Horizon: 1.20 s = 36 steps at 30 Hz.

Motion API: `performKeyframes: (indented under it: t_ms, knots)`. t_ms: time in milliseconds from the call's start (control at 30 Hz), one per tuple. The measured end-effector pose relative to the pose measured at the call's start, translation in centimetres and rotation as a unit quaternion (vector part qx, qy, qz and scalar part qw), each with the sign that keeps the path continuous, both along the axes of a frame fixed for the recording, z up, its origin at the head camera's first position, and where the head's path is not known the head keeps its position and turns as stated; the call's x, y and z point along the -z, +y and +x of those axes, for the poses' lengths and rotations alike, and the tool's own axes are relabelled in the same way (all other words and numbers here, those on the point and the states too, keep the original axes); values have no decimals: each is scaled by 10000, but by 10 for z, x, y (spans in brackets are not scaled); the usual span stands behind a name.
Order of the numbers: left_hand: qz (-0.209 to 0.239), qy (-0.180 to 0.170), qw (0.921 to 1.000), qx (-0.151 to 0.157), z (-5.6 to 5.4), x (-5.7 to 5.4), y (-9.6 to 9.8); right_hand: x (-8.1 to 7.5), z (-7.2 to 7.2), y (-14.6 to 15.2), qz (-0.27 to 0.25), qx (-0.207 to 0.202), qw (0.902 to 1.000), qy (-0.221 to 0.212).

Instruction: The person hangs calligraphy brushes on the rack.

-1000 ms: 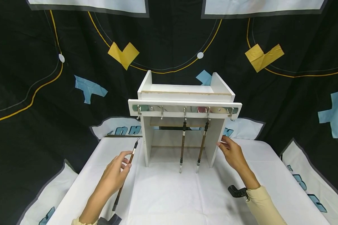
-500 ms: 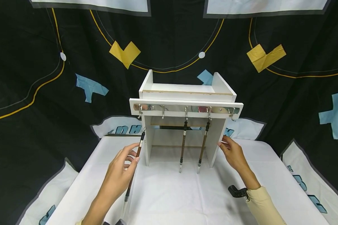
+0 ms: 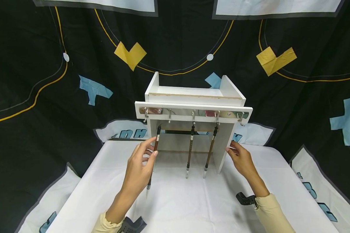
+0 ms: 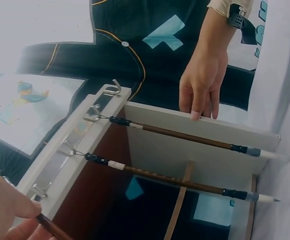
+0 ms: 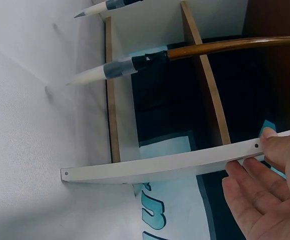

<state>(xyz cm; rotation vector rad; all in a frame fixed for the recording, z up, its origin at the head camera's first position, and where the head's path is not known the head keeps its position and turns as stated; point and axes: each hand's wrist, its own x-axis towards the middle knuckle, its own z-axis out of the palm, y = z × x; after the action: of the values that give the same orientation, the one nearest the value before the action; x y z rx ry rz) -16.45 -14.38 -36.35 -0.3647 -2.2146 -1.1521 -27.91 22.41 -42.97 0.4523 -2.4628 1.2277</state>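
Observation:
My left hand (image 3: pixel 139 168) pinches a calligraphy brush (image 3: pixel 157 137) by its brown handle, bristles down. The brush's top loop is just below the hook rail (image 3: pixel 175 105) of a white shelf (image 3: pixel 225 142), between the two leftmost hooks, apart from them in the head view. Two more calligraphy brushes hang there, one from the middle hook (image 3: pixel 193 118) and another from the hook to its right. In the right wrist view, my right hand (image 5: pixel 270 195) grips the shelf's side panel (image 5: pixel 160 167), thumb on its front edge and fingers on its outer face.
The shelf stands on a table with a white cloth (image 3: pixel 178 207). Two left hooks (image 3: pixel 169 116) and the far right hook (image 3: pixel 242 119) carry no brush. A black curtain (image 3: pixel 175 38) hangs behind. Each wrist wears a dark camera mount (image 3: pixel 245 198).
My left hand has moved right and up with the brush, bringing its loop from beside the shelf to under the left part of the rail. The right hand has stayed on the side panel.

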Motion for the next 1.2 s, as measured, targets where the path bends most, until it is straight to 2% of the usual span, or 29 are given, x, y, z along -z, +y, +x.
performKeyframes:
  t_ms: [267,600,833,1200]
  knots:
    - [48,292,9995,-89,-17,8,12,0,0,1,16,55,10000,-58]
    - [16,388,9990,-214,-32,18,22,1,-1,1,-8,47,10000,-36]
    - [-120,438,9984,-321,-36,23,28,-1,-1,1,-38,48,10000,-78]
    - [-97,414,9982,-417,-44,30,30,0,-1,1,-96,36,9999,-105]
